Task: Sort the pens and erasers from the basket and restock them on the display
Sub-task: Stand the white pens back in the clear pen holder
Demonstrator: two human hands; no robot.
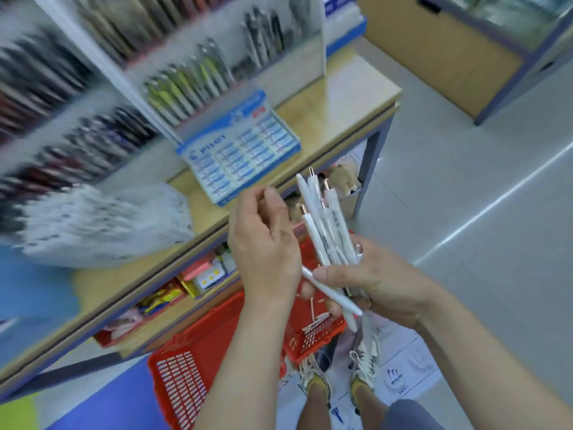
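The right hand (372, 283) is the grip: its thumb and curled fingers clamp the lower ends of a bundle of white pens (322, 218). From there the pens fan up and away, tips toward the tabletop's (341, 97) front edge and the pen display (192, 85) beyond. One pen lies crosswise under the thumb. The left hand (263, 243), loosely curled with nothing seen in it, is just beside the bundle and best placed to draw a pen out. The red basket (192, 367) sits below.

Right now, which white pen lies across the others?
The pen pinned under the thumb of the right hand: it slants crosswise, down to the right, while the rest of the bunch fan upward.
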